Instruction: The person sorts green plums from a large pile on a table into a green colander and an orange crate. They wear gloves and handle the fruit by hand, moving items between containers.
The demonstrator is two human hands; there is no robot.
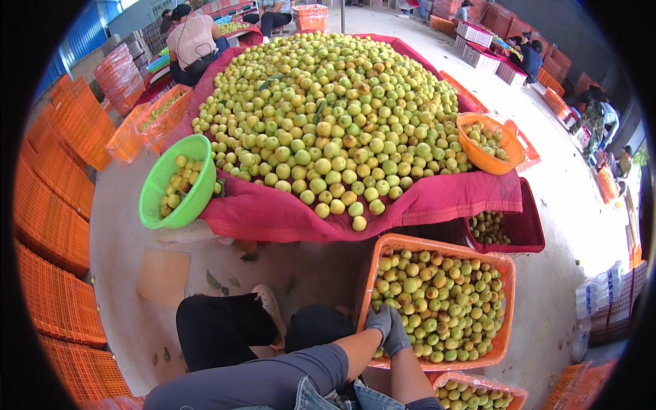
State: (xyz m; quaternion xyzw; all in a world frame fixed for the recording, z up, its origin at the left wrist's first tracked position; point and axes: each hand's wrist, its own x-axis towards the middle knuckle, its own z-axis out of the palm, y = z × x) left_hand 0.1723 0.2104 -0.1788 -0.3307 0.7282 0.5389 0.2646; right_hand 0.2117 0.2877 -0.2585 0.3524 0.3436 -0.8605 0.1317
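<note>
Both hands wear grey gloves and meet at the left side of an orange plastic crate (508,307) of small yellow-green fruits (441,302). My left hand (378,322) lies near the crate's left wall, its fingers hidden from view. Beside it, touching, my right hand (396,333) rests over the fruits; whether it holds one cannot be seen. In front, a large heap of similar fruits (328,123) covers a red cloth (287,220). A green plastic basket (154,179) with browner fruits tilts at the cloth's left edge. An orange basin (492,162) with fruits sits at its right edge.
A red-lined crate (530,225) stands under the cloth's right side; another fruit crate (512,392) is below right. Stacked orange crates (51,225) line the left. A cardboard piece (164,274) and leaves lie on the floor. A person (192,41) sits back left; several others are further off.
</note>
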